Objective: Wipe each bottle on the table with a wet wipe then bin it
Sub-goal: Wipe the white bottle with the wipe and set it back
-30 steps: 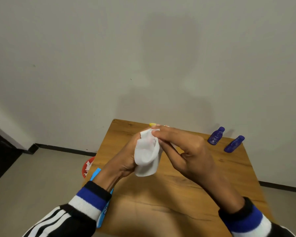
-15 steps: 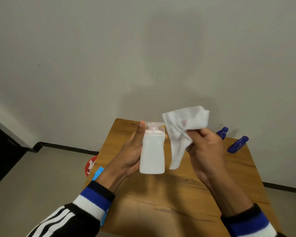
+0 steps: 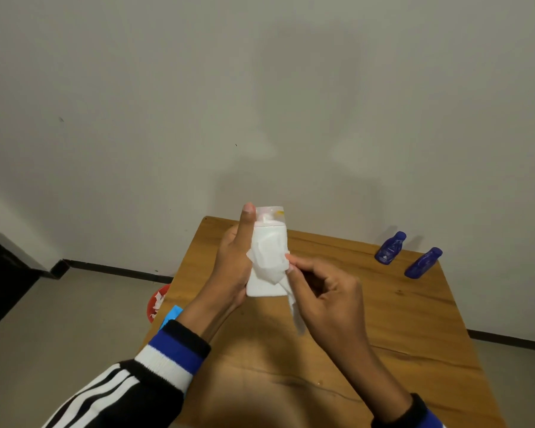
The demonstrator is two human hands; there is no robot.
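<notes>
My left hand grips a white bottle with a clear cap, holding it upright above the wooden table. My right hand pinches a white wet wipe and presses it against the bottle's front; a tail of the wipe hangs below my fingers. Two small dark blue bottles lie on the table's far right corner.
A red bin with white wipes in it stands on the floor left of the table. A blue wipe pack sits at the table's left edge, partly hidden by my left sleeve. A grey wall is right behind the table.
My right hand lifted the wipe off the bottle half a second ago and has now laid it back on the bottle's front. The bottle stays upright in my left hand.
</notes>
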